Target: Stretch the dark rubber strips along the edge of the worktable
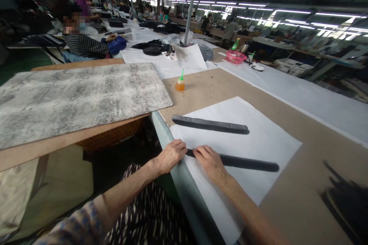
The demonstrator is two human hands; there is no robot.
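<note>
A long black strip (247,163) lies on a white paper sheet (258,141) near the table's front edge. My left hand (170,155) rests at the strip's near end with its fingers curled over the table edge and the strip's tip. My right hand (209,160) presses down on the strip just beside it, fingers bent and together. A second strip (211,124), grey and rougher, lies farther back on the same sheet, untouched.
A small orange glue bottle (180,83) with a green tip stands behind the sheet. A large mottled grey board (74,99) lies at the left. Black pieces (345,199) sit at the right. A pink tray (235,57) and other workers are farther back.
</note>
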